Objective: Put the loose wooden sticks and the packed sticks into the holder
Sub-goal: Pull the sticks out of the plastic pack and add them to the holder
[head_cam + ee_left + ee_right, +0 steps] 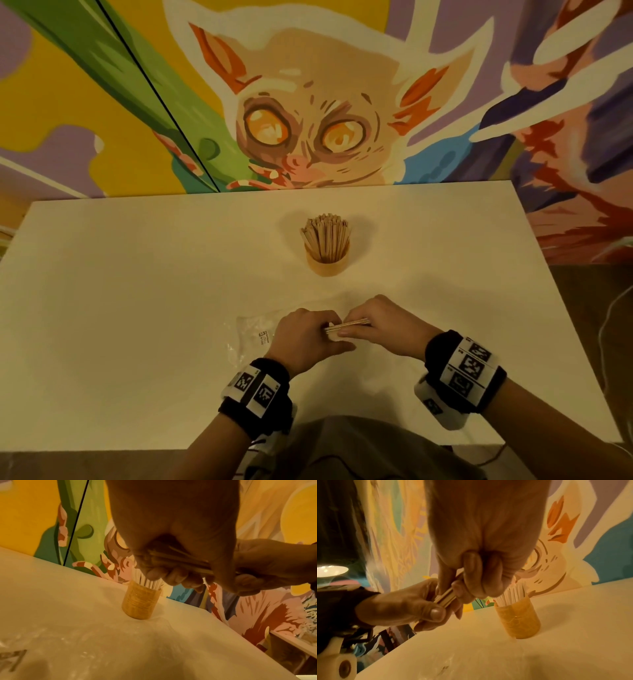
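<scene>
A round wooden holder full of upright sticks stands at the middle of the white table. Near the front edge both hands grip one horizontal bundle of wooden sticks just above the table. My left hand curls round its left end, my right hand round its right end. The left wrist view shows the bundle between my curled fingers, with the holder beyond. In the right wrist view the bundle sits in both fists, the holder to the right.
A clear plastic wrapper with a small label lies flat on the table under and left of my left hand. A painted mural wall rises directly behind the table. The table's right edge drops to a dark floor with a cable.
</scene>
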A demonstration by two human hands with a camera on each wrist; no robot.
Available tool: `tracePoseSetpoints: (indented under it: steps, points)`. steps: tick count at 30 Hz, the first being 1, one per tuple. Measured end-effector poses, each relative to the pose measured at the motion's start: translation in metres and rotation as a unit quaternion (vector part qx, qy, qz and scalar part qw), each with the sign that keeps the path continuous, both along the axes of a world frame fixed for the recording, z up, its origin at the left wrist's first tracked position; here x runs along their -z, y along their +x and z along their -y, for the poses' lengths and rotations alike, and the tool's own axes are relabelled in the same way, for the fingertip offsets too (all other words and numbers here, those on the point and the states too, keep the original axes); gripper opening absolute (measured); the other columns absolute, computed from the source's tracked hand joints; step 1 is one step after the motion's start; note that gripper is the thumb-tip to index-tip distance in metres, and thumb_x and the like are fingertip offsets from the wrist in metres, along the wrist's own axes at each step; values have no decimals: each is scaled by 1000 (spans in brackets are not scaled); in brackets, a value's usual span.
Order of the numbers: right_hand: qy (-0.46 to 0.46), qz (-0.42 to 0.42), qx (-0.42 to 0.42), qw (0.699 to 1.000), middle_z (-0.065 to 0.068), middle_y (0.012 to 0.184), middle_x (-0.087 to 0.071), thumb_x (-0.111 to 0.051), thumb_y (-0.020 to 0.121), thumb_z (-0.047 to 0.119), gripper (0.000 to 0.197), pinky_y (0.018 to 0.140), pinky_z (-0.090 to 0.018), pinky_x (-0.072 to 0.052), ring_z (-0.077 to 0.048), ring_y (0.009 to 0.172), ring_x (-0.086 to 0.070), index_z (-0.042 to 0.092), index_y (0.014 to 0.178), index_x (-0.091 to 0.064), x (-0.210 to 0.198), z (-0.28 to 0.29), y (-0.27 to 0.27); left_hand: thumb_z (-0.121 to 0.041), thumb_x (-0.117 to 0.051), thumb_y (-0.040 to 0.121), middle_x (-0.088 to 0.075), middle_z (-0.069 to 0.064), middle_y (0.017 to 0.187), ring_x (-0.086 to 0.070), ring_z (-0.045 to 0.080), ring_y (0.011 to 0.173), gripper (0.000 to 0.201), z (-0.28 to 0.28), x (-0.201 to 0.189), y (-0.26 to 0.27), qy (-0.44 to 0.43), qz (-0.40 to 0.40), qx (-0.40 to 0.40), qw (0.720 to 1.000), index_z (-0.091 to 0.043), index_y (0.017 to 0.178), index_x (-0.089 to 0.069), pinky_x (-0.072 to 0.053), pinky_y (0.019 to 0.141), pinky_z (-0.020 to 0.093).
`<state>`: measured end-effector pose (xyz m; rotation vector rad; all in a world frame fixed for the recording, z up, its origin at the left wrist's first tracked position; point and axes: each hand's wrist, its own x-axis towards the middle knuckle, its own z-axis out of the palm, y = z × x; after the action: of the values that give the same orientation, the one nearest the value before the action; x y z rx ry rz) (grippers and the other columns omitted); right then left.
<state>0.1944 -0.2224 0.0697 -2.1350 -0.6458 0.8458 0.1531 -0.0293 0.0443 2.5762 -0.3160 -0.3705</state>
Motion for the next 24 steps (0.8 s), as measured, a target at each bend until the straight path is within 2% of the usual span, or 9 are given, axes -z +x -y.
tracePoseSetpoints:
  steps: [3, 7, 11, 13, 17, 19, 21, 24]
  points:
    - [29, -47, 34, 998, 5, 55, -50, -61, 95, 38, 29, 53, -26, -34, -7, 49, -41, 18, 76, -71, 1, 4, 0, -68, -65, 74, -66, -6, 68, -54, 12, 63, 42, -11, -1, -5, -4, 1, -10, 1000, -29, 90, -67, -38, 57, 30]
    - [35, -96, 57, 993, -1, 54, -50, -63, 93, 37, 38, 50, -21, -34, -9, 48, -41, 4, 78, -73, 1, 2, -4, -54, -69, 80, -58, -5, 59, -47, 11, 55, 31, -13, 1, -12, -77, -30, -6, 997, -23, 81, -67, -41, 57, 32]
    - [57, -100, 104, 988, -1, 51, -58, -65, 91, 41, 40, 55, -18, -38, -7, 49, -48, 10, 67, -73, -3, 2, -5, -40, -74, 82, -61, -10, 62, -48, 3, 52, 19, -6, 0, -13, -146, -15, -15, 989, -23, 89, -71, -39, 56, 21]
    - [84, -80, 169, 979, -4, 52, -62, -66, 91, 38, 38, 52, -16, -39, -5, 45, -51, 9, 68, -72, -6, -1, -4, -39, -72, 84, -61, -7, 61, -47, 1, 51, 16, 0, -1, -13, -153, -5, -24, 988, -24, 90, -71, -34, 54, 15]
    - [171, -67, 339, 923, -17, 64, -64, -68, 91, 29, 35, 37, -25, -39, -22, 35, -52, 0, 73, -65, -6, -10, 1, -45, -61, 91, -49, -6, 55, -42, 11, 50, 28, 11, 1, -9, -134, -17, -49, 990, -19, 80, -59, -29, 51, 21]
    - [236, -90, 387, 887, -23, 63, -63, -65, 94, 26, 35, 39, -27, -40, -26, 36, -52, -4, 76, -61, -4, -16, 5, -45, -57, 94, -44, -7, 53, -40, 12, 49, 31, 12, 4, -5, -155, -31, -79, 984, -19, 76, -53, -28, 51, 25]
    - [279, -107, 419, 857, -24, 61, -60, -61, 97, 22, 34, 41, -27, -41, -25, 38, -51, -6, 77, -58, -2, -24, 9, -44, -55, 95, -44, -8, 54, -39, 12, 48, 33, 13, 4, 1, -182, -41, -107, 977, -15, 79, -56, -29, 50, 24]
    - [270, -107, 434, 853, -21, 63, -63, -59, 98, 21, 32, 40, -25, -38, -22, 37, -49, -1, 74, -59, 2, -36, 14, -35, -57, 96, -45, -11, 55, -43, 9, 50, 22, 16, 3, 7, -204, -52, -116, 971, -21, 79, -57, -29, 50, 18]
